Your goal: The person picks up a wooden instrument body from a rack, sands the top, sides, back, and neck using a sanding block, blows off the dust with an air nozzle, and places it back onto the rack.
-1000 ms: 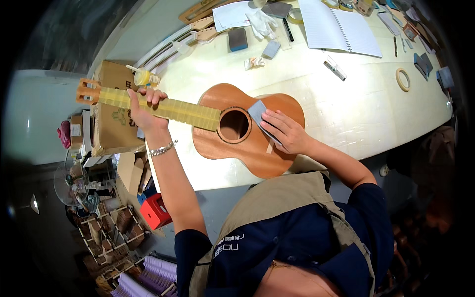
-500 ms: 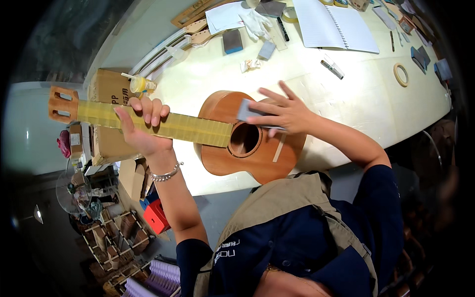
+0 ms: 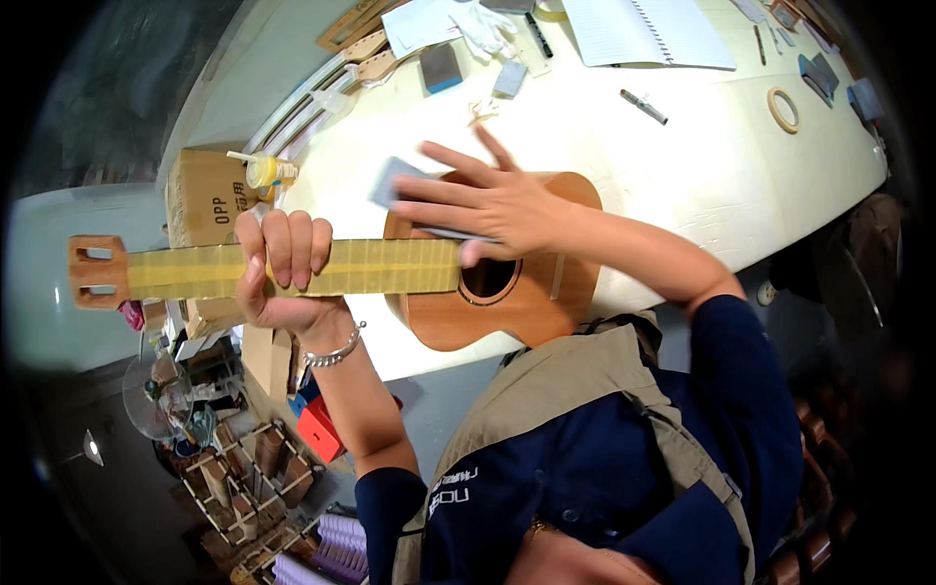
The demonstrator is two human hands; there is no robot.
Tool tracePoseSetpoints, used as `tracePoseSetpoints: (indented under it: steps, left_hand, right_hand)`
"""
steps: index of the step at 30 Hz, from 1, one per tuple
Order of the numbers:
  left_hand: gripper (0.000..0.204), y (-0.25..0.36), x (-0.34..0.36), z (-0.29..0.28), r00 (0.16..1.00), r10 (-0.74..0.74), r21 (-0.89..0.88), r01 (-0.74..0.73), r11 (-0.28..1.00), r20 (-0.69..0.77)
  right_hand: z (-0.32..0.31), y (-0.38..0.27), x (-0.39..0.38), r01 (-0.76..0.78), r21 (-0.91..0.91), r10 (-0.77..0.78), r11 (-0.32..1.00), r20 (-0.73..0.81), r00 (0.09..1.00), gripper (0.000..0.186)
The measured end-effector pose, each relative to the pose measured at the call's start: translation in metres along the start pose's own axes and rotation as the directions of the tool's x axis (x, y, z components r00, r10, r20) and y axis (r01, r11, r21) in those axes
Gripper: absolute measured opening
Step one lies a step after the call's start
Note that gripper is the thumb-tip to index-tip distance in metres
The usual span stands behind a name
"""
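A small tan guitar [image 3: 551, 302] lies on the pale worktable, its neck pointing left to a slotted headstock [image 3: 97, 292] and its fretboard [image 3: 390, 263] covered in yellow tape. My left hand [image 3: 288, 268] grips the neck near the headstock, fingers curled over it. Above the end of the fretboard, my right hand [image 3: 487, 205] holds a grey-blue sanding pad [image 3: 385, 175] beneath its spread fingers, blurred by movement. The hand hides part of the guitar's upper body and soundhole.
The worktable [image 3: 702, 175] holds a notebook [image 3: 624, 29], tape roll [image 3: 783, 112], pen [image 3: 643, 107], white gloves [image 3: 483, 29] and several sanding blocks [image 3: 439, 68]. A cardboard box [image 3: 195, 175] and yellow-lidded cup [image 3: 273, 171] stand left; below are a red stool [image 3: 322, 429] and racks.
The guitar's neck has swung down to nearly level, with my left hand along with it. My right hand and pad have moved left from the body toward the fretboard, fingers spreading.
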State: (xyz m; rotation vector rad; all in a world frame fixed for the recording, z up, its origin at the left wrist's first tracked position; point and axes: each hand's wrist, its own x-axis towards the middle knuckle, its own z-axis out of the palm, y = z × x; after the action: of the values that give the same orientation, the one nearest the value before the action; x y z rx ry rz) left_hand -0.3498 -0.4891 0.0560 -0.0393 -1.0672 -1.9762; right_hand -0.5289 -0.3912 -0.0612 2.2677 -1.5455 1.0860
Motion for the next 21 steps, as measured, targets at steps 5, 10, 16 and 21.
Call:
tracePoseSetpoints:
  steps: [5, 10, 16, 21]
  left_hand:
    - [0.017, 0.013, -0.010, -0.005, 1.000, 0.014, 0.039, -0.015, 0.999, 0.014]
    - [0.018, 0.001, -0.010, 0.010, 0.999, 0.017, 0.038, -0.019, 0.999, 0.036]
    - [0.017, 0.017, -0.035, -0.006, 0.991, 0.113, 0.068, -0.109, 0.992, -0.067]
    - [0.018, 0.009, -0.045, 0.008, 0.980, 0.158, 0.140, -0.140, 0.980, -0.125]
  right_hand:
    - [0.030, 0.007, -0.066, -0.330, 0.059, 0.331, 0.942, -0.014, 0.943, 0.071]
    - [0.005, -0.023, -0.012, -0.316, -0.005, 0.316, 0.949, -0.038, 0.948, 0.074]
    - [0.034, -0.003, -0.127, -0.715, -0.071, 0.718, 0.695, 0.032, 0.695, 0.063]
    - [0.014, -0.068, -0.065, -0.463, 0.255, 0.451, 0.849, 0.109, 0.886, 0.061]
